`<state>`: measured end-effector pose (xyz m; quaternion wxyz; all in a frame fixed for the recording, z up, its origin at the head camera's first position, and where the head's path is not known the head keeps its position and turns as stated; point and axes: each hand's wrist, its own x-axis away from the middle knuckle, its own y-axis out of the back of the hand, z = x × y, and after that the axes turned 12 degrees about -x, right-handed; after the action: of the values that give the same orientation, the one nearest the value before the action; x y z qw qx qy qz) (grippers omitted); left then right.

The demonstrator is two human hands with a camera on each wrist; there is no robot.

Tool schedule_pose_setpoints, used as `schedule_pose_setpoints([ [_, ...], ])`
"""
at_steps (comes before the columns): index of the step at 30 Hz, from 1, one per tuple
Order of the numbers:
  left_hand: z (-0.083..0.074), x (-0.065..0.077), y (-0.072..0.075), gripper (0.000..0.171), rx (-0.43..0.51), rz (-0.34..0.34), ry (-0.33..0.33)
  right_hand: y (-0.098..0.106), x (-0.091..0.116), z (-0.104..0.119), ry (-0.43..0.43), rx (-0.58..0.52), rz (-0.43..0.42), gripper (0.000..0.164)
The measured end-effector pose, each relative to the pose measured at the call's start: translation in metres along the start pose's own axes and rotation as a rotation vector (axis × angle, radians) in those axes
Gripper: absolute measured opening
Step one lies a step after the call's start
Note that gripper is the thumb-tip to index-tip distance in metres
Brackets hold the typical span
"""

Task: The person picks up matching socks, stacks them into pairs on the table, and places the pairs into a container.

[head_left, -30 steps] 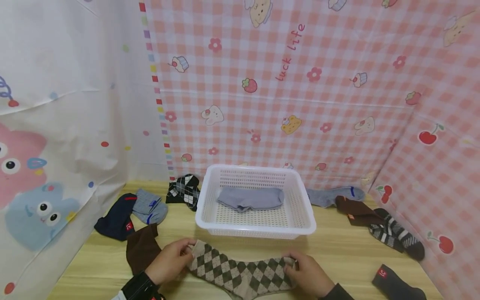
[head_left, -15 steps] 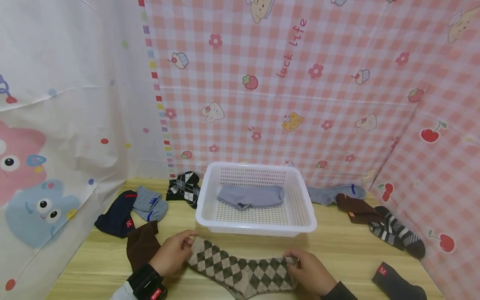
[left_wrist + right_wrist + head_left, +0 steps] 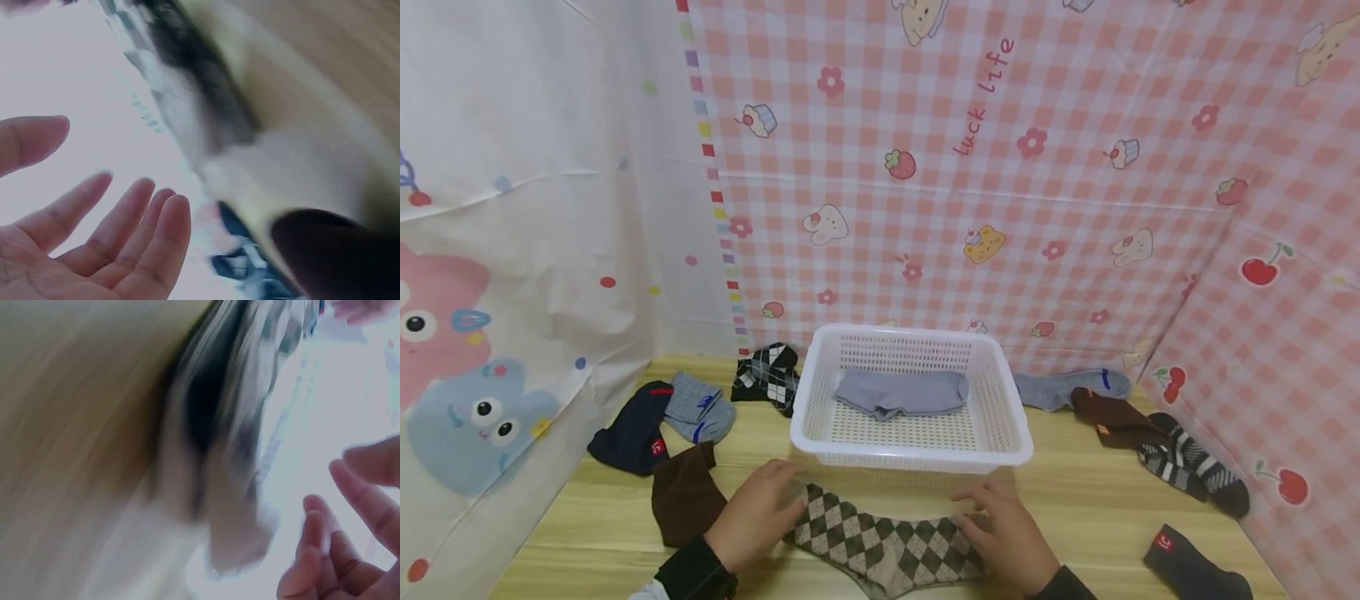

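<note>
In the head view, both ends of your diamond-patterned sock (image 3: 891, 542) are partly hidden by your hands, and its lowest part reaches the bottom edge of the view; it lies on the surface (image 3: 1075, 504) in front of the white basket (image 3: 917, 457). Your left hand (image 3: 756, 514) is at one end of the sock and your right hand (image 3: 1011, 537) at the other, both with fingers loosely bent and apart, grasping nothing; whether some fingertip touches the fabric, you cannot tell from here. Inside the basket lies one lavender sock (image 3: 902, 393), flat across the bottom. A brown sock (image 3: 685, 496) lies just beside your left hand. In the left wrist view, the patterned sock is badly blurred, and a dark rounded shape (image 3: 340, 250) at the lower right is cut off and hard to identify; your left fingers are spread, with nothing between them. In the right wrist view, the sock is smeared too, its layers difficult to separate; your right thumb and index finger are close together, the other fingers curve gently, and they hold nothing.
</note>
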<state>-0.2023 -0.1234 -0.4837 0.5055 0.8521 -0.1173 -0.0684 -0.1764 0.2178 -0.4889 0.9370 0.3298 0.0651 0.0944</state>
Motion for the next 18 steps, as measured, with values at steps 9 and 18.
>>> schedule_pose_setpoints([
  [9,-0.041,0.007,-0.017,0.022,-0.151,0.07,-0.281,-0.043,-0.003,0.032,0.147,0.032,0.265,0.018],
  [18,-0.039,-0.005,-0.038,0.015,-0.19,0.113,-0.317,-0.06,-0.009,0.031,0.148,0.097,0.304,0.014],
])
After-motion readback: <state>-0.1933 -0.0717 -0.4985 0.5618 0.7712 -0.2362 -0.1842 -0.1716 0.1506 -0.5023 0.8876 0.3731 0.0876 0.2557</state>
